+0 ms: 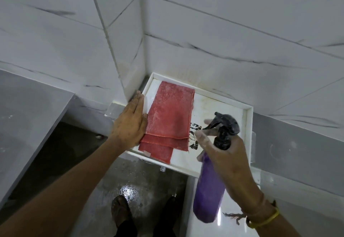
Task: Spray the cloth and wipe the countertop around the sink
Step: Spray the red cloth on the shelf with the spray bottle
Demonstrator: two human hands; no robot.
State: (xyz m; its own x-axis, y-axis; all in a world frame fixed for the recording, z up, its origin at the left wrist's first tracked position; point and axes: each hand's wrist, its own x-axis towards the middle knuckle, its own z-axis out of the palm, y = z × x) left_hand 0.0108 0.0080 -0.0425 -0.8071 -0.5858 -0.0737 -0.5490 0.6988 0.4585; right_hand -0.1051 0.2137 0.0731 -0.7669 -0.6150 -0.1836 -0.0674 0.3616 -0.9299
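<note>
Red cloth (168, 121): we find it folded in layers and lying flat in the left half of a white tray (247, 113), which sits in the corner of the tiled wall (232, 31).
Long axis of cloth: it runs from the tray's far edge toward the person, its near end reaching the tray's front rim.
Left hand (130, 123): flat, fingers extended and held together, palm down; it touches the cloth's left edge and partly rests on the tray rim. It grips nothing.
Right hand (223, 154): wrapped around the neck of a purple spray bottle (209, 190), with a finger on or at the black trigger head (226, 125); we cannot tell whether the trigger is pressed.
Nozzle bearing: the nozzle points left and away from the person, toward the cloth, which lies just beside it to the left.
Nearer hand: the left is in contact with the cloth; the right is near but apart from it.
Step in hand: we judge this to be the spraying, with the left hand steadying the cloth.
Wiping: not yet begun, in our judgement.
Grey surface (24, 117): at the left, well apart from the cloth.
Sink: not identifiable in this view.
Risk: we judge that spray may overshoot onto the bare tray floor right of the cloth.
</note>
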